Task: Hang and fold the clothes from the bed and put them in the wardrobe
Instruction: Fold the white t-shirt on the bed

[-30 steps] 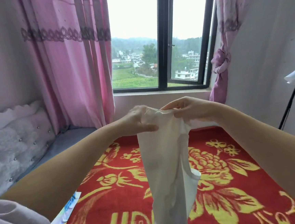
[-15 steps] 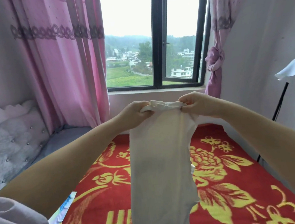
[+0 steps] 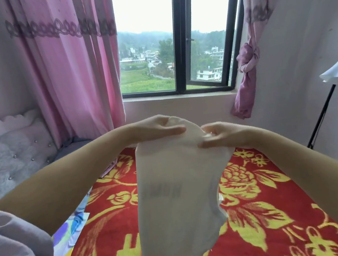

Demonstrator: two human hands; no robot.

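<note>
Left hand and right hand each pinch the top edge of a white garment, which hangs above the red bed.

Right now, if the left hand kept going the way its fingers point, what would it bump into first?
The left hand has its fingers lying along the top of the white garment, pointing toward the right hand. Going straight on, it would probably meet the right hand first, though depth is hard to judge.

Bare forearms; a loose lavender-grey sleeve covers the left upper arm.
</note>
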